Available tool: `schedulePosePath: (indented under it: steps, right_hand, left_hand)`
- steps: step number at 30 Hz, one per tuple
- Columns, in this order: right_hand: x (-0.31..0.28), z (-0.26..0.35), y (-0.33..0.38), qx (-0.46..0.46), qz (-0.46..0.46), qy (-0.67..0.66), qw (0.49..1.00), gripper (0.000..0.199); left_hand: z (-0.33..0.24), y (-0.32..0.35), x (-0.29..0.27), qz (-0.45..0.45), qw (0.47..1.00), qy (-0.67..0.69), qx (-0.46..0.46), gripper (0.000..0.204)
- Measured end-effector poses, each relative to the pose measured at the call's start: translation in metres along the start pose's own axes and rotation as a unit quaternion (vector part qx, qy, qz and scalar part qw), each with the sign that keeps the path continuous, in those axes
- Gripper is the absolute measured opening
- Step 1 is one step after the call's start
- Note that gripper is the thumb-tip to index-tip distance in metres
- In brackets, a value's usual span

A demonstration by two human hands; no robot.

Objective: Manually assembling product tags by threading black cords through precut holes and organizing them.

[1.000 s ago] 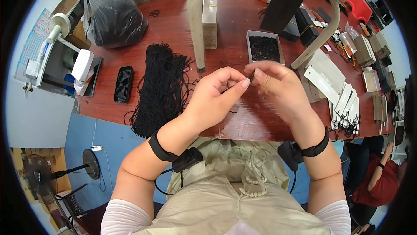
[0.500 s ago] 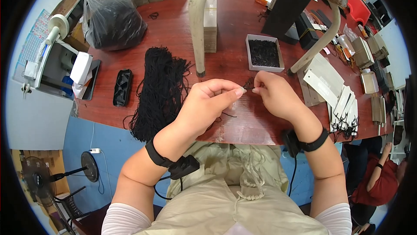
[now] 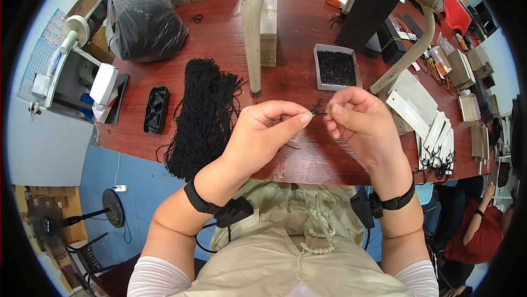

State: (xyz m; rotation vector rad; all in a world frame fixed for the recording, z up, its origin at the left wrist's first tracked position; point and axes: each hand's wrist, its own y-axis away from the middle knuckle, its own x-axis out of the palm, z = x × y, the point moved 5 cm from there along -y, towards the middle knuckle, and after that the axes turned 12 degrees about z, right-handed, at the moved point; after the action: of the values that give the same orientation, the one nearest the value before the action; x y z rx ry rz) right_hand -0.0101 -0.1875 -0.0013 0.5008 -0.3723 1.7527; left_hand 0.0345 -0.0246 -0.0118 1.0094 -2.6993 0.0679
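Observation:
Over the front of the table, my left hand (image 3: pixel 277 127) pinches one end of a thin black cord (image 3: pixel 318 113) between thumb and forefinger. My right hand (image 3: pixel 359 118), its palm turned partly up, grips the other end, so a short stretch runs between them. Small dark loops show just above that stretch. A thick bundle of black cords (image 3: pixel 200 116) lies left of my left hand. Beyond my right hand sits a white box (image 3: pixel 337 84) of small black pieces. To the right are grey-white tags (image 3: pixel 414 110), and others with black strings (image 3: pixel 435 146) attached.
A pale metal leg (image 3: pixel 251 39) stands on the table ahead, near a stack of tags (image 3: pixel 268 39). At the left are a black tray (image 3: pixel 156 110) and a plastic bag (image 3: pixel 145 28) with black contents. Someone in a red top (image 3: pixel 477 231) is at the far right.
My right hand has turned palm-up and moved slightly right, drawing the cord straight between my hands. The left hand keeps its pinch almost in place.

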Motion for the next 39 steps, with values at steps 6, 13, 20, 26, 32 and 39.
schedulePosePath:
  steps: [6,13,20,26,32,39]
  right_hand:
    - [0.0,-0.008,-0.003,-0.002,-0.007,-0.021,1.0,0.012]
    - [0.007,-0.005,-0.001,0.015,-0.06,0.084,0.995,0.011]
    - [0.003,0.0,0.005,-0.025,-0.051,0.156,0.986,0.019]
    - [0.021,0.002,0.013,-0.082,-0.032,0.218,0.972,0.023]
    - [0.018,0.013,0.009,-0.079,-0.078,0.305,0.946,0.008]
    - [0.042,0.041,0.01,-0.172,-0.036,0.574,0.8,0.009]
  left_hand:
    - [0.003,-0.002,0.003,0.001,1.0,-0.011,0.024,0.014]
    - [0.006,-0.002,0.0,-0.004,1.0,0.013,-0.004,0.014]
    - [0.014,-0.003,0.001,0.016,0.994,0.109,-0.017,0.013]
    - [0.019,-0.005,0.0,0.013,0.989,0.147,-0.032,0.013]
    - [0.023,-0.006,0.0,0.023,0.989,0.144,-0.035,0.014]
    - [0.007,-0.002,0.008,0.037,0.999,0.026,0.008,0.016]
